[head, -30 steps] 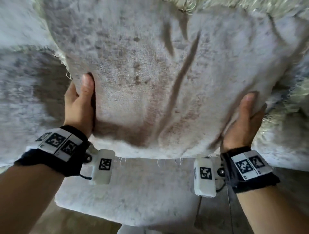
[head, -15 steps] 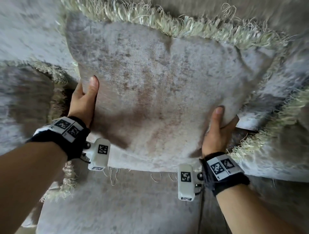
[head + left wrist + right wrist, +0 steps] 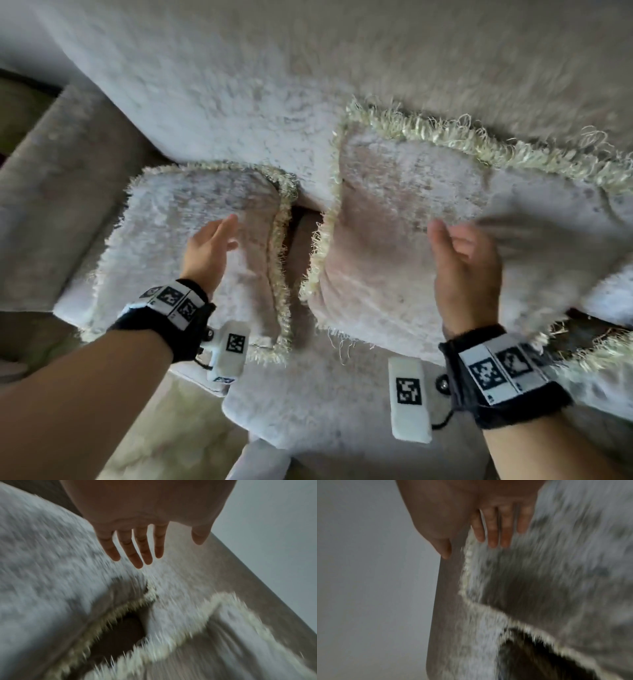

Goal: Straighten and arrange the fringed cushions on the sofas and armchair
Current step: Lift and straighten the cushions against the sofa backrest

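Two grey fringed cushions lean side by side against the sofa back [image 3: 239, 85]. The left cushion [image 3: 164, 240] is smaller in view; the right cushion [image 3: 387, 246] is wider, with a cream fringe along its top. My left hand [image 3: 222, 236] hovers in front of the left cushion with straight, spread fingers [image 3: 139, 555] and holds nothing. My right hand [image 3: 462, 246] is open in front of the right cushion, its fingers blurred. In the right wrist view its straight fingers [image 3: 494, 534] lie near the cushion's fringed edge [image 3: 467, 563]; whether they touch it I cannot tell.
The sofa armrest [image 3: 51, 188] rises at the left. The seat cushion [image 3: 308, 394] juts toward me below the hands. Another fringed cushion edge [image 3: 609, 349] shows at the far right. A dark gap [image 3: 298, 219] separates the two cushions.
Both hands have let go of the large cushion, which now leans on the sofa back. The hands have drawn back and opened, the left one shifting in front of the left cushion.
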Demonstrator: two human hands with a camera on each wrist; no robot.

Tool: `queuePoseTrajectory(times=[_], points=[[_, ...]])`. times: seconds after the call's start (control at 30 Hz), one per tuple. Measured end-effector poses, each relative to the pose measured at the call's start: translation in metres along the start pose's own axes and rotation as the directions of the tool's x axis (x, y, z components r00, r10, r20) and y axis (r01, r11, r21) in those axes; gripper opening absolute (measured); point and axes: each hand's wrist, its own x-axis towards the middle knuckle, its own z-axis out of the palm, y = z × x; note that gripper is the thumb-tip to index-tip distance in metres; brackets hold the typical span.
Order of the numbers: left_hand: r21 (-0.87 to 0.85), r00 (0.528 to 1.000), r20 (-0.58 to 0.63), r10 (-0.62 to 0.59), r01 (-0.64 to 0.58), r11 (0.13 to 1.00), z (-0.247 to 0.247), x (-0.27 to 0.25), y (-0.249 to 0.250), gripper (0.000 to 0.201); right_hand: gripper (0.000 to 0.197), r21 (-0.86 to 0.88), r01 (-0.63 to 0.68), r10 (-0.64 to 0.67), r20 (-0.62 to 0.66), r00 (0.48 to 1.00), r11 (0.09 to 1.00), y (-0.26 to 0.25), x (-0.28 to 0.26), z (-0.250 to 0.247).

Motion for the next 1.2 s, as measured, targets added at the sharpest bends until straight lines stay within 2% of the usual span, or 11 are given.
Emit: queuePoseTrajectory(times=[0.17,0.37,0.43,0.5,0.6,0.73,0.87,0.97,1.03,1.1,1.2], points=[[-0.046,0.997,-0.043,-0.069,0.067,0.997,-0.096,0.045,-0.018,0.048,0.052,-0.111,-0.063,0.087,0.229,0.970,0.992,-0.039,-0.041,0.107],[-0.060,0.985,-0.036,-0.170,0.168,0.984,-0.197,0.150,-0.070,0.041,0.082,-0.304,-0.207,0.295,0.283,0.913,0.930,-0.039,-0.070,0.253],[-0.059,0.977,-0.050,-0.209,0.206,0.977,-0.222,0.185,-0.091,0.048,0.059,-0.334,-0.230,0.327,0.271,0.905,0.914,-0.035,-0.071,0.293],[-0.058,0.964,-0.059,-0.260,0.257,0.965,-0.239,0.211,-0.113,0.055,0.051,-0.378,-0.246,0.353,0.246,0.903,0.892,-0.028,-0.072,0.324],[-0.041,0.950,-0.027,-0.312,0.311,0.950,-0.249,0.239,-0.139,0.070,0.053,-0.456,-0.293,0.422,0.210,0.882,0.840,-0.019,-0.066,0.353],[0.003,0.938,-0.012,-0.347,0.347,0.938,-0.239,0.268,-0.158,0.062,0.080,-0.469,-0.371,0.484,0.145,0.863,0.801,-0.003,-0.049,0.379],[0.021,0.926,-0.013,-0.377,0.377,0.926,-0.221,0.298,-0.163,0.077,0.093,-0.445,-0.442,0.527,0.081,0.846,0.779,0.013,-0.034,0.405],[0.115,0.916,-0.053,-0.399,0.402,0.908,-0.210,0.313,-0.171,0.091,0.107,-0.407,-0.493,0.559,0.053,0.828,0.769,0.024,-0.028,0.419],[0.188,0.908,-0.089,-0.410,0.420,0.888,-0.207,0.321,-0.176,0.087,0.113,-0.382,-0.514,0.571,0.043,0.820,0.768,0.032,-0.027,0.424],[0.138,0.887,-0.091,-0.453,0.462,0.876,-0.204,0.328,-0.182,0.093,0.115,-0.373,-0.528,0.583,0.043,0.811,0.763,0.039,-0.028,0.430],[0.085,0.901,-0.022,-0.434,0.434,0.897,-0.203,0.330,-0.190,0.092,0.118,-0.354,-0.518,0.569,0.048,0.821,0.778,0.043,-0.028,0.436]])
